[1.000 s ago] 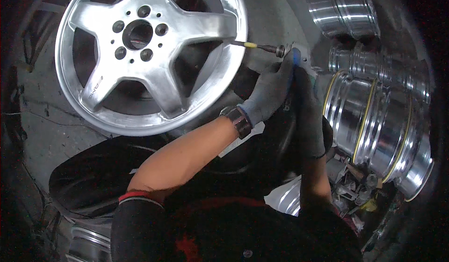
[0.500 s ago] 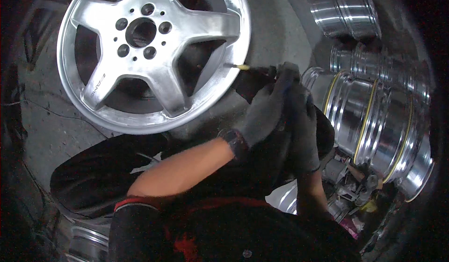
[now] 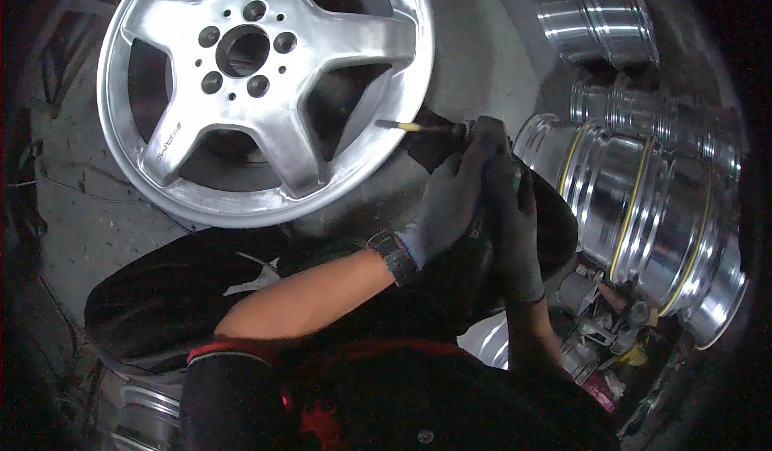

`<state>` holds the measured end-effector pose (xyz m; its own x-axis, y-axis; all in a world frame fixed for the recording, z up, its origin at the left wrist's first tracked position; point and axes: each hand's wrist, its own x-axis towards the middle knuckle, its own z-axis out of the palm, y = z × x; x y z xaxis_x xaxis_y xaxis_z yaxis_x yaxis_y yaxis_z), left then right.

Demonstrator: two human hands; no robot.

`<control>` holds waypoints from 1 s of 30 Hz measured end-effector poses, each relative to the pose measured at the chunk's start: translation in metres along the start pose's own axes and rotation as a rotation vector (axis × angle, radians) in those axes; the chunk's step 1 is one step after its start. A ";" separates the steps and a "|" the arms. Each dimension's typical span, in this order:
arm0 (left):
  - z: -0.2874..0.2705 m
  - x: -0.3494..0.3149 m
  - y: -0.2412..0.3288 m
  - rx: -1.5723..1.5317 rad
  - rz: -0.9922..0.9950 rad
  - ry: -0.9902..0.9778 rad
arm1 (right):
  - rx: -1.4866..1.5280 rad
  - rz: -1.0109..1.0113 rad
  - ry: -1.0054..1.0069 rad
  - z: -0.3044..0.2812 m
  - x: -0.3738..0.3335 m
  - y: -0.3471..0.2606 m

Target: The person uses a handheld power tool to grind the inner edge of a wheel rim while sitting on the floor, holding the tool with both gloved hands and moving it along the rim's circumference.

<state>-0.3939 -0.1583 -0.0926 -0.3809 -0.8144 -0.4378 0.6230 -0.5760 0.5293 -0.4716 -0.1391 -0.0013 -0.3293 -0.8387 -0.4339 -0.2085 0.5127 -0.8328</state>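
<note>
On the grey concrete floor (image 3: pixel 76 210), upper left of the view, a bare-metal five-spoke alloy wheel (image 3: pixel 272 121) lies face up, well apart from the barrel-shaped rims (image 3: pixel 595 185) with yellow edging on the right. Beside it, above the black trouser legs (image 3: pixel 177 290), the gloved left hand (image 3: pixel 450 201) and the gloved right hand (image 3: pixel 515 218) come together around a slim-shafted rotary tool (image 3: pixel 410 127). The fingers of both look curled round the tool's dark body and pressed close to one another; it is too dark to tell how each finger sits. The pale-yellow shaft points left, its dark tip overlapping the wheel's right lower rim between two spokes; whether tip and metal touch cannot be told.

The step in hand appears to be smoothing the inner lip of the wheel, or lining the tip up for it. The next move seems to call for a steady two-handed grip, with the tip kept light and shallow against the curved lip, clear of the spoke edges.
</note>
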 end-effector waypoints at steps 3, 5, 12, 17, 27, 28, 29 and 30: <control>-0.001 -0.002 -0.003 -0.074 0.002 0.022 | 0.016 -0.008 -0.042 0.003 -0.002 -0.002; 0.006 0.005 0.007 -0.053 0.182 -0.015 | 0.038 -0.065 -0.040 0.001 0.006 -0.001; 0.004 0.043 0.038 -0.084 0.119 -0.171 | 0.031 -0.220 -0.040 0.015 0.038 -0.030; 0.005 0.013 0.044 -0.129 -0.043 -0.097 | -0.035 -0.156 0.024 0.013 0.026 -0.013; 0.001 0.036 0.038 -0.227 0.084 -0.229 | -0.043 -0.194 -0.025 0.023 0.032 -0.035; 0.000 0.037 0.040 -0.196 0.069 -0.218 | -0.098 -0.185 0.019 0.022 0.033 -0.036; -0.001 0.037 0.041 -0.164 0.054 -0.207 | -0.100 -0.187 0.020 0.020 0.034 -0.032; -0.001 0.033 0.040 -0.165 0.054 -0.208 | -0.093 -0.249 -0.012 0.017 0.034 -0.022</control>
<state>-0.3807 -0.2081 -0.0869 -0.4653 -0.8508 -0.2442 0.7429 -0.5254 0.4148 -0.4627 -0.1825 -0.0036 -0.2462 -0.9430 -0.2240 -0.3660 0.3045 -0.8794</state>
